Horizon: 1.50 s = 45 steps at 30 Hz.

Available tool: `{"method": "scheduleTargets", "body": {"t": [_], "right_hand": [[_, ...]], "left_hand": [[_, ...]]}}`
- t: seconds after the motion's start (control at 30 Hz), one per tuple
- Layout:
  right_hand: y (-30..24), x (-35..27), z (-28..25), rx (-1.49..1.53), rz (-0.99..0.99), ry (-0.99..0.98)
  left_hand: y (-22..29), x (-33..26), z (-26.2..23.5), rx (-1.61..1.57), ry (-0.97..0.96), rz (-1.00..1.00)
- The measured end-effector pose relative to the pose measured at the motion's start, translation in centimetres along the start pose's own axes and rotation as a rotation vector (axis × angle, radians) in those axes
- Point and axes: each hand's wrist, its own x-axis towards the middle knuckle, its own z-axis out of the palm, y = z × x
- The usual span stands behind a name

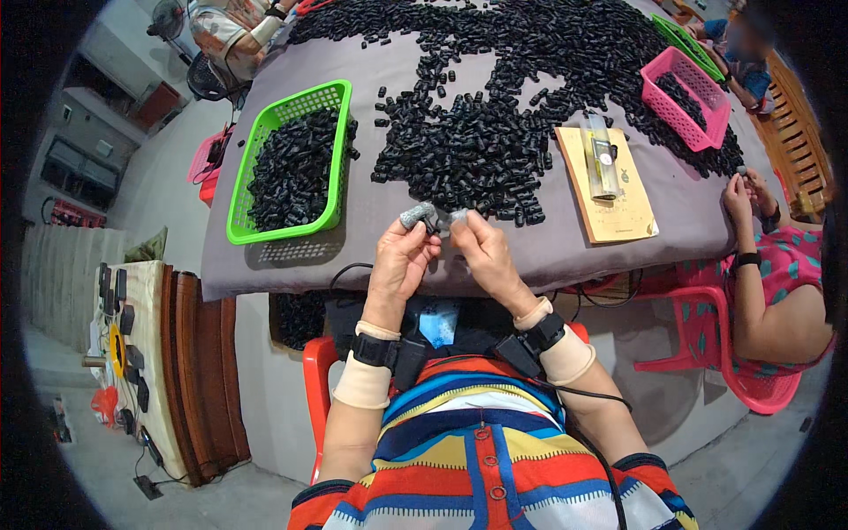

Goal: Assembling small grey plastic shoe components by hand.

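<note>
My left hand (403, 261) is at the near edge of the table, its fingers curled in a pinch around a small black piece (433, 226). A grey wrapping covers one of its fingertips. Close beside it, my right hand (486, 258) has thumb and index finger pressed together, with a pale grey covering at the tip. What the right fingers hold, if anything, is too small to make out. Just beyond both hands lies a heap of short black parts (468, 159), spread over the grey tablecloth (371, 199).
A green basket (340, 190) of black parts stands left. To the right lie a yellow-brown booklet (623, 212) and a clear ruler-like strip (601, 168). A pink basket (720, 115) stands farther right, near a person's hands (746, 194). Another person sits far left.
</note>
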Motion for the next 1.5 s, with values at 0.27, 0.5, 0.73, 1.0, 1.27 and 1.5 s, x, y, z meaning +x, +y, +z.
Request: {"method": "scheduleTargets", "body": {"t": [0.27, 0.5, 0.73, 1.0, 1.27, 1.5], "right_hand": [[-0.6, -0.3, 0.6, -0.183, -0.217, -0.002], [-0.7, -0.4, 0.7, -0.308, -0.284, -0.014], [-0.7, -0.4, 0.6, -0.306, -0.284, -0.01], [-0.4, -0.3, 0.8, -0.32, -0.287, -0.025], [-0.3, -0.3, 1.0, -0.359, -0.303, -0.004], [-0.2, -0.3, 1.1, -0.384, -0.312, -0.005]], "left_hand": [[0.2, 0.1, -1.3, -0.041, -0.131, -0.03], [0.3, -0.1, -1.3, -0.03, -0.134, -0.039], [0.6, -0.4, -0.9, -0.048, -0.129, -0.088], [0.6, -0.6, -0.2, -0.016, -0.051, -0.079], [0.7, -0.5, -0.4, -0.054, -0.125, -0.093], [0.6, -0.5, -0.5, -0.06, -0.112, -0.095]]}}
